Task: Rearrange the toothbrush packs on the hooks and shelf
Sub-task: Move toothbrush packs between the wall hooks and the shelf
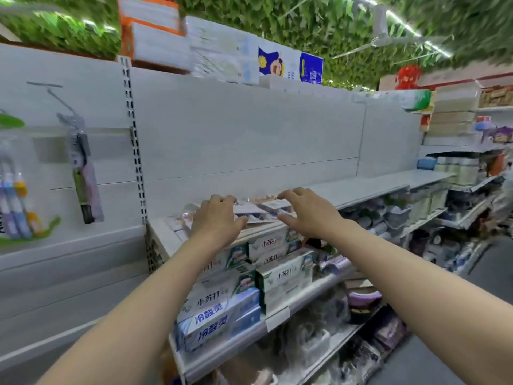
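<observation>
Flanking the toothbrush packs (261, 208), the hands likely mean to gather them. Grip of left hand (215, 218) unclear; right hand (308, 215) hovers spread, empty.

We stand in a shop aisle where white back panels (249, 129), a slotted upright (136, 151) and pale shelves (388, 184) run under a ceiling of green leaves (305, 20) crossed by bright light strips (402, 23), with grey floor (494, 268) at right.

Toothbrush packs (261, 208) blurry, partly hidden.
</observation>
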`<state>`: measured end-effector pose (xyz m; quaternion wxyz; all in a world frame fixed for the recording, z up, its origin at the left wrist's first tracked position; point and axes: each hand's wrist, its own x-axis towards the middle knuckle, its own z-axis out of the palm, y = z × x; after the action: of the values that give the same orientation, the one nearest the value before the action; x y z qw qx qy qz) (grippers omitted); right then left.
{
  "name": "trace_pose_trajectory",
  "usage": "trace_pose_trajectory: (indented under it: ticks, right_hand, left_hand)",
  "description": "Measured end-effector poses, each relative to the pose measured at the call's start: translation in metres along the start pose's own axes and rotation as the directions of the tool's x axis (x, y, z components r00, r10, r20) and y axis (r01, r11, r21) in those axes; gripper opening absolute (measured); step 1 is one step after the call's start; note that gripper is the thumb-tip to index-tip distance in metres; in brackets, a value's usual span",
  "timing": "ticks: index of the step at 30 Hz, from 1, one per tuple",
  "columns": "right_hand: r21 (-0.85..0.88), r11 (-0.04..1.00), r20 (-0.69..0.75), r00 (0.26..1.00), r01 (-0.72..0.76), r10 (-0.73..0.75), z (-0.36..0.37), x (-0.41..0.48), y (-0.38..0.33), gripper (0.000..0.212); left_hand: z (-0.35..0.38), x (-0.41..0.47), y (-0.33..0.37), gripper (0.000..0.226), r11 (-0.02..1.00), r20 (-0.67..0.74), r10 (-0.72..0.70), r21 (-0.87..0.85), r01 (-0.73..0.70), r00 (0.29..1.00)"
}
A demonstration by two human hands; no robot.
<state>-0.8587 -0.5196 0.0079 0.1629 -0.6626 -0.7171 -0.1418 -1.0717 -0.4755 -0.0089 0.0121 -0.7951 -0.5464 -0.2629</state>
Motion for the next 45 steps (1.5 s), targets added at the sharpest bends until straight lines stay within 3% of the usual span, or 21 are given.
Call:
trace_pose_trajectory:
  ticks: [11,17,25,30,41,45]
  right_hand:
    - [0.099,0.995,0.043,0.999,0.005,-0.009,0.051,0.102,0.105,0.055]
    - [0.180,0.984,0.185,0.982,0.010,-0.044,0.084,0.161,0.139,0.070]
    - [0.237,0.970,0.301,0.945,0.053,-0.125,0.115,0.195,0.161,0.091]
    - [0.236,0.972,0.379,0.921,0.000,-0.093,0.128,0.196,0.171,0.115]
    - [0.343,0.939,0.295,0.951,-0.009,-0.098,0.132,0.201,0.168,0.109]
    - [0.392,0.919,0.154,0.988,-0.033,-0.030,0.127,0.204,0.166,0.111]
  left_hand:
    - [0.057,0.097,0.015,0.063,0.927,0.010,-0.278,0.265,0.266,0.961]
    - [0.075,0.117,0.017,0.081,0.783,-0.013,-0.552,0.334,0.524,0.834]
    - [0.084,0.129,0.028,0.109,0.591,-0.019,-0.783,0.290,0.753,0.622]
    - [0.086,0.129,0.033,0.115,0.532,-0.060,-0.818,0.296,0.793,0.572]
    - [0.096,0.117,0.050,0.130,0.574,-0.259,-0.788,0.021,0.818,0.559]
    - [0.100,0.113,0.051,0.128,0.578,-0.282,-0.785,-0.017,0.816,0.551]
